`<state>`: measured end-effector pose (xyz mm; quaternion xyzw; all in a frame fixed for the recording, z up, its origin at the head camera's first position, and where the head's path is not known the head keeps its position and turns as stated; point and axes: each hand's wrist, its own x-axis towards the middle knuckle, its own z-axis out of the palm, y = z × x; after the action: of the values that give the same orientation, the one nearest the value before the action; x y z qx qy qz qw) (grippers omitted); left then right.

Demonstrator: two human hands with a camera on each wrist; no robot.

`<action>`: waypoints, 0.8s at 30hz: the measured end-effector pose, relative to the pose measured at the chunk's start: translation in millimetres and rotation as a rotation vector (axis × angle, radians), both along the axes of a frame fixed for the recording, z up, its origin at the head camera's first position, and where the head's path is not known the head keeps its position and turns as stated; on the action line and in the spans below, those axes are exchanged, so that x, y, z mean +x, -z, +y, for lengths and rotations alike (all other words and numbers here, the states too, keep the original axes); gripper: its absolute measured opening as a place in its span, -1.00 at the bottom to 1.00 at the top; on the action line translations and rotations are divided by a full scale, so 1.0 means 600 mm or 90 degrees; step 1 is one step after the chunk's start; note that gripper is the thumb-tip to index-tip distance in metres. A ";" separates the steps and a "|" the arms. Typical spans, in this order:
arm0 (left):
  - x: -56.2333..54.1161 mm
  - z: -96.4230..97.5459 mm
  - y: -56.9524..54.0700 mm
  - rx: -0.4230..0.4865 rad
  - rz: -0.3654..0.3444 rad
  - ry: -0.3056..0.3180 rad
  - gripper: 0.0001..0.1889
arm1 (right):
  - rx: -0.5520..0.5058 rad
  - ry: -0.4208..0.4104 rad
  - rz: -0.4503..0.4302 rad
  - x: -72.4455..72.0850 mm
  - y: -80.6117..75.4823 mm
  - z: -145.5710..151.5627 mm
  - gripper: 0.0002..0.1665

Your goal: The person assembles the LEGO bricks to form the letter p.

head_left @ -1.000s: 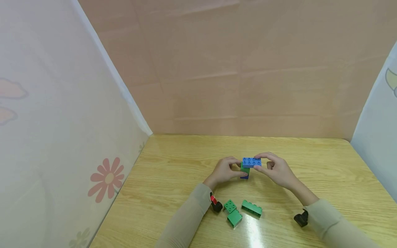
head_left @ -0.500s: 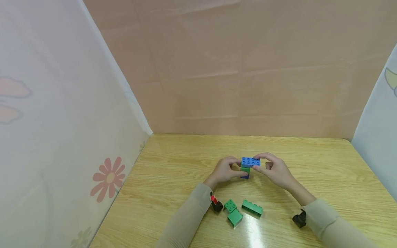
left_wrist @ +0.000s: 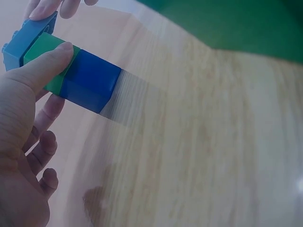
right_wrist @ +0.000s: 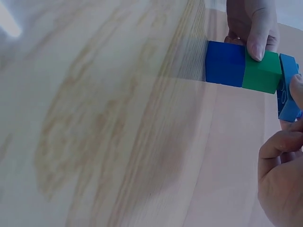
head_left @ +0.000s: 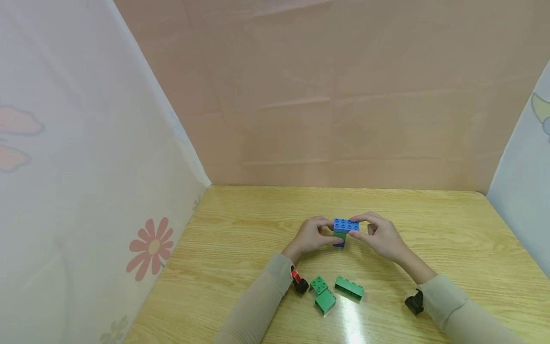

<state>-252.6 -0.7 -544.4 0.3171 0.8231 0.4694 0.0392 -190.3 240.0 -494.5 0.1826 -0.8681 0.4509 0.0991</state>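
Observation:
Thumb and fingers of my left hand pinch a green brick, part of a small stack upright on the table. Under the green one sits a dark blue brick, lowest in the stack. On top lies a lighter blue brick with two rows of studs, jutting out to the right. Its right end is pinched between thumb and fingers of my right hand. In the right wrist view, this top brick looks slightly tilted against the green one, with a thin gap on one side.
Nearer the front of the wooden table lie a small studded green brick, another green brick against it, and a longer green brick. Wrist cameras hang by both sleeves. A patterned cloth borders the left side.
My right hand has slid the lighter blue brick slightly left, so its left end now lines up over the green brick. The left hand has stayed in place.

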 end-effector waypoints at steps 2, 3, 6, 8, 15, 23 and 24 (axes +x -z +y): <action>0.000 0.001 -0.001 0.001 0.002 0.000 -0.62 | 0.005 0.001 0.004 0.000 -0.001 0.001 -0.65; 0.000 0.001 -0.001 0.001 0.004 0.001 -0.62 | 0.006 0.000 0.005 0.000 -0.002 0.001 -0.65; 0.001 0.000 -0.004 -0.001 0.007 0.003 -0.62 | 0.010 0.001 0.008 -0.001 -0.002 0.002 -0.65; 0.001 0.000 -0.005 -0.005 0.009 0.003 -0.62 | 0.010 0.000 0.007 -0.001 -0.002 0.003 -0.64; 0.001 0.000 -0.004 -0.010 0.010 0.001 -0.61 | 0.024 -0.017 0.031 -0.005 0.002 0.006 -0.56; 0.003 -0.001 -0.002 -0.005 0.012 0.003 -0.62 | 0.054 -0.035 0.068 -0.006 -0.004 0.004 -0.59; 0.003 -0.001 -0.003 -0.004 0.011 0.002 -0.62 | 0.056 -0.036 0.071 -0.006 -0.004 0.004 -0.59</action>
<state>-250.6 -1.4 -542.8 0.3224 0.8245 0.4639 0.0337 -193.9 242.5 -492.0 0.2358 -0.8746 0.4044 0.1263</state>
